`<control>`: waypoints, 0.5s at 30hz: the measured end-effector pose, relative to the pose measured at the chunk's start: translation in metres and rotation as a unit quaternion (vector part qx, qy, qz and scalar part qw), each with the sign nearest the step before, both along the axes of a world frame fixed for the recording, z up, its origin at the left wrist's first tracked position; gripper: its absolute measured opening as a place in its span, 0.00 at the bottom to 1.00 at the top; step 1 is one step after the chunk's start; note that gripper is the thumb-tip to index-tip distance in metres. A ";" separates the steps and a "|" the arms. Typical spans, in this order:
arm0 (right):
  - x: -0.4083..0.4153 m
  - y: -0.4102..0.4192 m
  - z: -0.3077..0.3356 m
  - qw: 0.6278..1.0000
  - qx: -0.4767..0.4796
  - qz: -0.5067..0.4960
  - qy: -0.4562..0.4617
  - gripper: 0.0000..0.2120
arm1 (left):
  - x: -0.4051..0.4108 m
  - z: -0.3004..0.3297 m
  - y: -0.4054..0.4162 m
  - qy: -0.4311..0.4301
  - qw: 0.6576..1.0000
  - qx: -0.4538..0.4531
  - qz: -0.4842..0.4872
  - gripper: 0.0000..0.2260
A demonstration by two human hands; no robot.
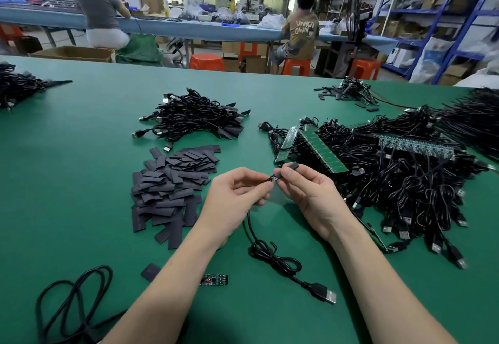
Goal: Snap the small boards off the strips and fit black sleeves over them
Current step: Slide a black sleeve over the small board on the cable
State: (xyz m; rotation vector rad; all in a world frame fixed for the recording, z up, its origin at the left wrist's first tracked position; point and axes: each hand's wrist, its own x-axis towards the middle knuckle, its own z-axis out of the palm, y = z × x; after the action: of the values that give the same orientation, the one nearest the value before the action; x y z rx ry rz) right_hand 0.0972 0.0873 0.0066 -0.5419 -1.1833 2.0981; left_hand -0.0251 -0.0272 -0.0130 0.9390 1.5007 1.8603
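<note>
- Centre frame, the left hand [237,195] pinches the cable end of a small board [273,179], grip clenched on it.
- The right hand [307,189] pinches a black sleeve [293,166] at the board's other end.
- The cable [272,257] trails down to a USB plug at lower centre.
- Loose sleeves [172,187] are heaped left of the hands on the green surface [81,170].
- Board strips [321,152] lie on tangled cables, right.

Centre frame: left hand [235,195] and right hand [310,197] pinch a small board [273,179] entering a black sleeve [290,166]. Left: sleeve pile [172,189]. Right: board strips [321,152] on green tabletop [81,154].
</note>
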 end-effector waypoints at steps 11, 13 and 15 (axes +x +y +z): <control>0.000 0.000 -0.002 1.000 0.016 0.017 -0.008 0.10 | 0.002 0.000 -0.002 0.037 0.999 0.005 0.013 0.03; 0.001 -0.001 -0.002 0.999 0.023 0.025 -0.010 0.08 | 0.002 0.001 -0.002 0.044 0.999 0.006 0.014 0.04; 0.001 -0.002 -0.002 0.999 0.028 0.033 -0.010 0.04 | 0.003 0.002 -0.003 0.047 0.999 0.006 0.014 0.04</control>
State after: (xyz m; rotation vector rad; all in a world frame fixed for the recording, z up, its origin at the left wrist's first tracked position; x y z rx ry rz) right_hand 0.0979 0.0852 0.0044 -0.5049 -1.2834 2.1134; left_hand -0.0224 -0.0299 -0.0109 1.0283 1.5672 1.8708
